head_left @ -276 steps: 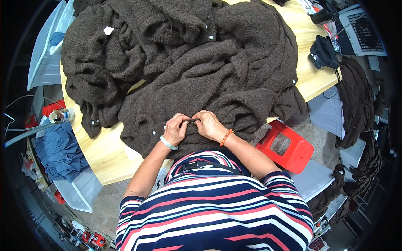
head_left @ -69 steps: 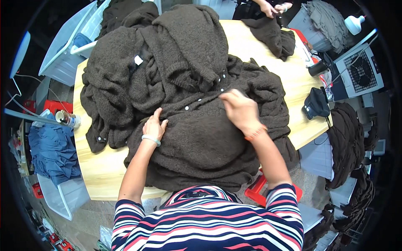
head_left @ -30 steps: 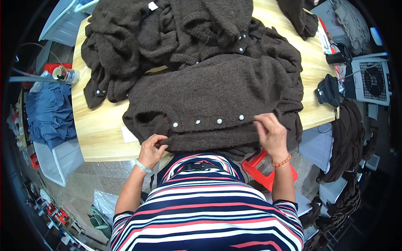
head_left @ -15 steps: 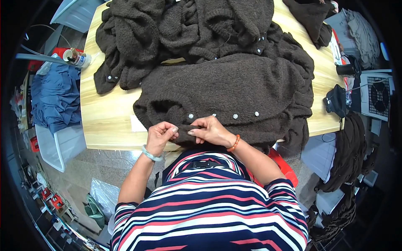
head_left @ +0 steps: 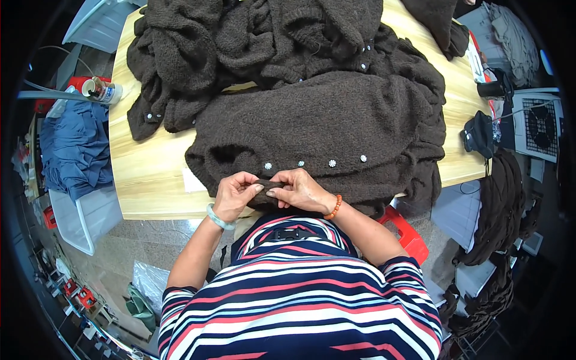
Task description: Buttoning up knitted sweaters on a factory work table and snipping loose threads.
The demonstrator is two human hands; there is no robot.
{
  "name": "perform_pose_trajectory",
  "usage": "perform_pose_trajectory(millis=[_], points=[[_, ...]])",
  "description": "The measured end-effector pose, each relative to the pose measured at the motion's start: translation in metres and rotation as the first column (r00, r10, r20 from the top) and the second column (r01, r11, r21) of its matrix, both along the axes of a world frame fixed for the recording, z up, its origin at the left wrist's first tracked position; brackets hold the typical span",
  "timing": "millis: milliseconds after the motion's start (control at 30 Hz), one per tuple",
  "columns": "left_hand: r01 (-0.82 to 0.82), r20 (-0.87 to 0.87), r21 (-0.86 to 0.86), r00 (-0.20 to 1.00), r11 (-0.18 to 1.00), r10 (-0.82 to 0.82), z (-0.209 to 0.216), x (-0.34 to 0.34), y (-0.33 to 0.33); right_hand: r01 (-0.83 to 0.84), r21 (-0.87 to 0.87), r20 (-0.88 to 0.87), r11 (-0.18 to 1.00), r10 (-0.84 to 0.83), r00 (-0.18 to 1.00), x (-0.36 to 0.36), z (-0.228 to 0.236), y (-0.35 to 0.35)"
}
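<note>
A dark brown knitted cardigan (head_left: 312,120) lies across the near part of the table, with a row of pale, flower-like buttons (head_left: 332,163) along its front edge. At the garment's near edge, my left hand (head_left: 236,195) pinches the knit between thumb and fingers. Just beside it my right hand (head_left: 301,192) grips the same edge, thumb on top, and the two thumbs are close together. The short strip of knit between the hands is in sight; the fingertips underneath are hidden.
More brown knitwear (head_left: 258,42) is heaped across the back of the wooden table (head_left: 144,186). A white jar (head_left: 102,90) stands at the left edge near blue cloth (head_left: 75,147) in a bin. At the right edge sits a black pouch-like item (head_left: 479,135). A red stool (head_left: 408,237) is under the table.
My left hand has come slightly right and closer to my right hand, and both still grip the knit. The whole view has shifted a little, and one button formerly half covered now shows fully.
</note>
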State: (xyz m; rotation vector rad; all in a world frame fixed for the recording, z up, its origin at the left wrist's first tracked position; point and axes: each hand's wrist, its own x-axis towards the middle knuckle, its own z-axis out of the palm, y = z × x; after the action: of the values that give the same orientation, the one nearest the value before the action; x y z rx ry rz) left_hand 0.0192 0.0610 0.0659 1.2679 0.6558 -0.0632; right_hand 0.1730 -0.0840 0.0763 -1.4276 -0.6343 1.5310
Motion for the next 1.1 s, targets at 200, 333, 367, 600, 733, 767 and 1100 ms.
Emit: perform_pose_trajectory(millis=[200, 333, 367, 600, 733, 767, 1100], points=[[-0.184, -0.079, -0.268, 0.983, 0.946, 0.168, -0.009, -0.004, -0.001, 0.105, -0.061, -0.279, 0.993, -0.118, 0.953, -0.001, -0.014, -0.004], [-0.121, -0.023, -0.251, 0.993, 0.960, 0.119, -0.002, 0.000, -0.002, 0.146, -0.026, -0.249, 0.989, -0.148, 0.957, -0.003, -0.011, -0.002], [-0.109, -0.003, -0.241, 0.994, 0.964, 0.111, -0.001, 0.000, -0.004, 0.163, 0.027, -0.181, 0.986, -0.156, 0.971, -0.005, -0.009, -0.002], [-0.175, -0.001, -0.247, 0.984, 0.953, 0.180, -0.014, -0.013, -0.014, 0.223, 0.013, 0.257, 0.975, -0.219, 0.941, -0.022, 0.001, -0.009], [-0.123, -0.074, -0.297, 0.992, 0.947, 0.106, -0.019, -0.003, -0.009, 0.086, 0.178, 0.590, 0.980, -0.176, 0.788, -0.017, 0.006, -0.012], [-0.118, -0.071, -0.295, 0.992, 0.948, 0.101, -0.019, 0.002, -0.006, 0.090, 0.180, 0.592, 0.979, -0.181, 0.786, -0.018, 0.005, -0.013], [-0.300, -0.250, -0.372, 0.944, 0.878, 0.216, -0.035, 0.040, -0.001, -0.041, 0.249, 0.624, 0.968, -0.128, 0.771, -0.023, 0.004, -0.015]])
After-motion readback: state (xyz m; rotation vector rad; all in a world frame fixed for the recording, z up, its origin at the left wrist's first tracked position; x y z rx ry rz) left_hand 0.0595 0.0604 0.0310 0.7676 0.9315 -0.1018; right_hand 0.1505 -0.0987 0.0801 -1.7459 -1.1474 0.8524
